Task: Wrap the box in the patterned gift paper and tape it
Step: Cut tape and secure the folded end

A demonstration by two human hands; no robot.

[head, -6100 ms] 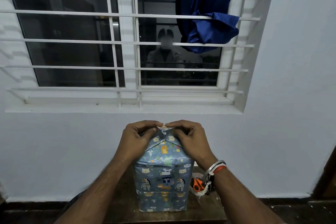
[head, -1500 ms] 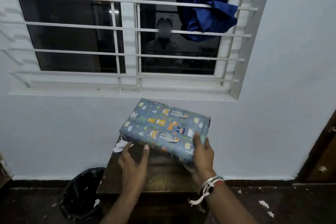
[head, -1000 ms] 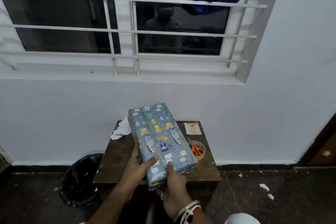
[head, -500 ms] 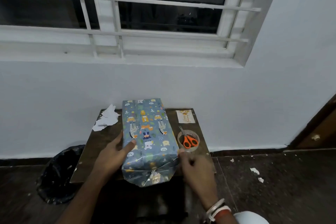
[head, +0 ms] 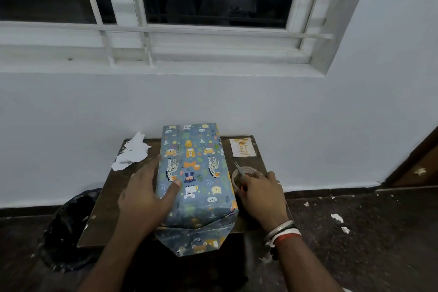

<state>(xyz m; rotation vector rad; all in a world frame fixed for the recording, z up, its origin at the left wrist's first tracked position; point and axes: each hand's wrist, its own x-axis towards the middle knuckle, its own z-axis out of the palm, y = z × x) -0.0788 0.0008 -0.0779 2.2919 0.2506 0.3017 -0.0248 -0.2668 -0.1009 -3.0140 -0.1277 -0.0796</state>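
The box [head: 196, 173], wrapped in blue animal-print paper, lies flat on the table [head: 111, 208] at frame centre, near flap unfolded. The left hand [head: 144, 199] rests on it, fingers straight. The right hand [head: 260, 197] hides the scissors [head: 237, 167] handles; its grip cannot be determined.

dim indoor light | dark window [head: 213, 0] | wide-angle bowing | soft focus

The box [head: 196, 173] lay flat on the desk [head: 113, 197], mid-frame, wrapped in blue animal paper [head: 208, 147]. Its near flap [head: 193, 239] stuck out, unfolded. The tape roll [head: 250, 169] sat just right of it.
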